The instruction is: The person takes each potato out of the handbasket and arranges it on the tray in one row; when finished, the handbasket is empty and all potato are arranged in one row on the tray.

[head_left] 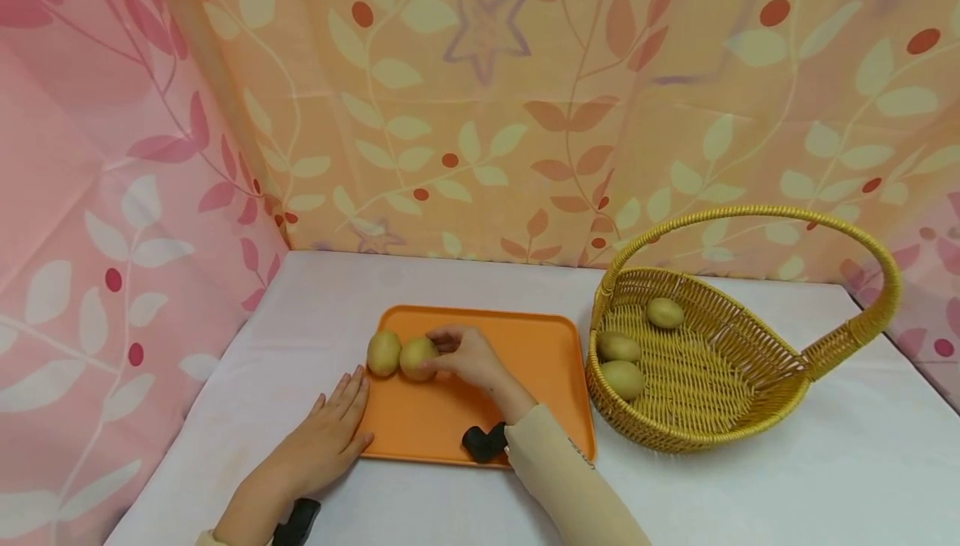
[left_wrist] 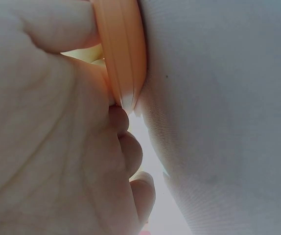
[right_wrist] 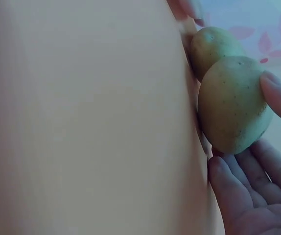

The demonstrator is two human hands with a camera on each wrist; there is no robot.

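Observation:
Two potatoes stand side by side at the left end of an orange tray [head_left: 536, 346]. My right hand [head_left: 471, 358] reaches over the tray and holds the right-hand potato [head_left: 415, 360] between thumb and fingers; the right wrist view shows this grip around the potato [right_wrist: 234, 107] up close. Just left of it is the second potato [head_left: 383, 353], near the tray's left rim. My left hand [head_left: 322, 429] lies against the tray's left edge with its fingers extended. In the left wrist view, the palm [left_wrist: 42, 142] is beside the orange rim [left_wrist: 123, 44].
Right of the tray stands a yellow woven basket [head_left: 675, 443] with a tall arched handle [head_left: 757, 211]. Inside, along its left and back, lie three potatoes [head_left: 664, 313]. A white cloth [head_left: 442, 504] covers the table, and patterned curtains [head_left: 480, 112] hang behind and beside it.

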